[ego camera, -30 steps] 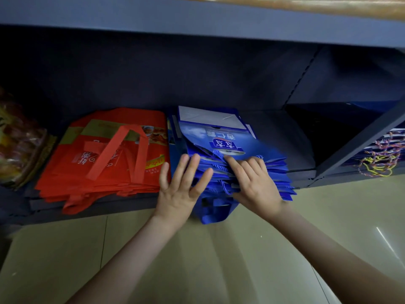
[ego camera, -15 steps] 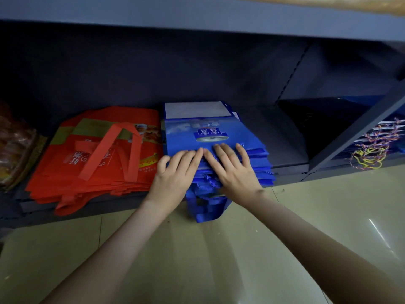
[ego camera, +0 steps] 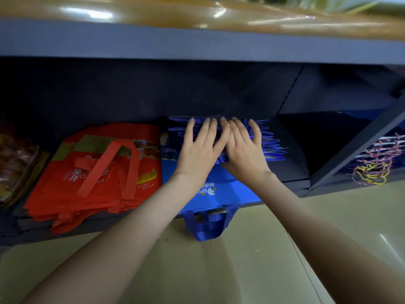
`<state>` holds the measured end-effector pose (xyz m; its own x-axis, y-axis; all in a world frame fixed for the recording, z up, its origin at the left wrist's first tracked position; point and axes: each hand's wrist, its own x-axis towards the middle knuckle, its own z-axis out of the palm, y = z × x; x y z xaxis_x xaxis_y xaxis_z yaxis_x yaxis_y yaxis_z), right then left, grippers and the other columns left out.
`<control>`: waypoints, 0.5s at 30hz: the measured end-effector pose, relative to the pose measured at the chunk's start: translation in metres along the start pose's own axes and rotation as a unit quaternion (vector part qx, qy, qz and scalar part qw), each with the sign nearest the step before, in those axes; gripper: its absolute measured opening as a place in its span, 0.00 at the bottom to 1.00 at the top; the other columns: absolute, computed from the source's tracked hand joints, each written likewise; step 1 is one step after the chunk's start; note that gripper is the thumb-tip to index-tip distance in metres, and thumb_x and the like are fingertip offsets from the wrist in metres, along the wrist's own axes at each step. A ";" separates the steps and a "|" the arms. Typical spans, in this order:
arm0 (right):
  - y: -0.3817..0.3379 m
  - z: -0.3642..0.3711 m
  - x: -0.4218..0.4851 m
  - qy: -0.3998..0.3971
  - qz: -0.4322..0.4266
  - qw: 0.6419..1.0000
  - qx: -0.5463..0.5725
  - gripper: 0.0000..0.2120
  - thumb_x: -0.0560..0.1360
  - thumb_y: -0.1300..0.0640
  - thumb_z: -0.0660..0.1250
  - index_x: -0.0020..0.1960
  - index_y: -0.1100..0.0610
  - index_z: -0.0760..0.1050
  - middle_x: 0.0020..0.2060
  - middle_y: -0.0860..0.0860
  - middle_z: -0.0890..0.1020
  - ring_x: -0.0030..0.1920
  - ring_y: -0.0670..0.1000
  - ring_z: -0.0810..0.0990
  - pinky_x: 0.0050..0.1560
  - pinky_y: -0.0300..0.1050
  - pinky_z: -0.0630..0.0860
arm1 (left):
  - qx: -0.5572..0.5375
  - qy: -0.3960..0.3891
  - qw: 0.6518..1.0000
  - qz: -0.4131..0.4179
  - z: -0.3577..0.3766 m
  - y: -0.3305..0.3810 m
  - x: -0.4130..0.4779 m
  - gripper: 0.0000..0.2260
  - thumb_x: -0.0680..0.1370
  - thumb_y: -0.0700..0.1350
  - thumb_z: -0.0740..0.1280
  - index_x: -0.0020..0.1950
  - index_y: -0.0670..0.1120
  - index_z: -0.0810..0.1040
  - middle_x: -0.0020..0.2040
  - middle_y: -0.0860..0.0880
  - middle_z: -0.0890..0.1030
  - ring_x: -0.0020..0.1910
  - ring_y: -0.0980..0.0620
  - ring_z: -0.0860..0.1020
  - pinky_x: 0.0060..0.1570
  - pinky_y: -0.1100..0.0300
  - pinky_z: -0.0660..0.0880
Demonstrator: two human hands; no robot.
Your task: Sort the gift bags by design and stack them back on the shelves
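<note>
Both hands lie palm down with fingers straight and spread, pressing on a pile of blue bags (ego camera: pixel 271 148) set far back on the bottom shelf (ego camera: pixel 293 165). The left hand (ego camera: pixel 199 150) and right hand (ego camera: pixel 245 150) sit side by side, forefingers nearly touching. Their bare forearms reach in from the near corners of the frame and converge at the pile.

The pile's folded paper edges fan out in steps to the right of the right hand, and a twisted cord shows between the palms. Under the pile and in front of it lies a flat, bright blue fabric tote (ego camera: pixel 228 194) with a white logo. Its front edge lines up with the shelf lip, and its loop handles hang over the lip toward the floor (ego camera: pixel 219 270), which is pale and glossy.

Left of the pile, just beside the tote, is a slumped stack of red bags (ego camera: pixel 98 172) of non-woven cloth, with one strap looped across the top. Farther left are brown, shiny packets (ego camera: pixel 15 159). Right of the pile the shelf is bare and dark up to a slanted grey metal brace (ego camera: pixel 359 148), and beyond the brace are bags with coloured cords (ego camera: pixel 377 165). Behind the pile the back panel is in shadow. Above the pile runs a grey upper board (ego camera: pixel 197 42) with glossy film (ego camera: pixel 197 12) lying on top of it.
</note>
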<state>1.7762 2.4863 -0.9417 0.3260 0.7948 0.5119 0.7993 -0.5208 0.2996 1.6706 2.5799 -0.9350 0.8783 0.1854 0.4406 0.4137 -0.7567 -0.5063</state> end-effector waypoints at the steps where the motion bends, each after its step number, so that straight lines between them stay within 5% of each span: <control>1: -0.001 0.000 -0.003 0.002 0.007 1.000 0.008 0.48 0.57 0.49 0.79 0.71 0.66 0.65 0.66 0.58 0.73 0.69 0.58 0.70 0.71 0.59 0.50 | -0.010 0.016 1.000 -0.008 0.007 0.001 -0.002 0.42 0.71 0.52 0.70 0.75 0.42 0.50 0.70 0.43 0.69 0.70 0.46 0.67 0.70 0.44 0.60; 9: -0.003 0.004 -0.070 -0.004 -0.015 1.000 0.020 0.58 0.61 0.36 0.74 0.78 0.57 0.48 0.76 0.55 0.57 0.77 0.52 0.50 0.74 0.58 0.45 | -0.070 0.095 0.993 -0.028 0.031 0.012 -0.015 0.20 0.75 0.43 0.63 0.67 0.41 0.67 0.61 0.43 0.76 0.58 0.45 0.74 0.63 0.47 0.67; 12: -0.014 0.018 -0.113 -0.008 -0.137 0.990 0.013 0.55 0.63 0.37 0.75 0.78 0.54 0.48 0.75 0.53 0.58 0.77 0.53 0.51 0.73 0.59 0.47 | -0.083 0.078 0.992 -0.046 0.024 0.004 -0.004 0.25 0.71 0.45 0.68 0.66 0.41 0.67 0.62 0.44 0.75 0.60 0.46 0.73 0.65 0.47 0.65; 15: -0.025 0.039 -0.135 -0.093 -0.148 0.984 -0.016 0.59 0.59 0.42 0.78 0.79 0.53 0.47 0.74 0.51 0.60 0.74 0.54 0.59 0.72 0.58 0.49 | -0.087 0.053 0.994 -0.049 0.020 -0.006 0.005 0.35 0.67 0.51 0.73 0.68 0.40 0.63 0.66 0.44 0.73 0.66 0.46 0.71 0.67 0.45 0.64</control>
<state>1.7315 2.4038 -1.0497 0.1694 0.9551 0.2431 0.8580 -0.2643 0.4404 1.6775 2.5984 -0.9444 0.8017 0.2029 0.5622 0.4402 -0.8367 -0.3257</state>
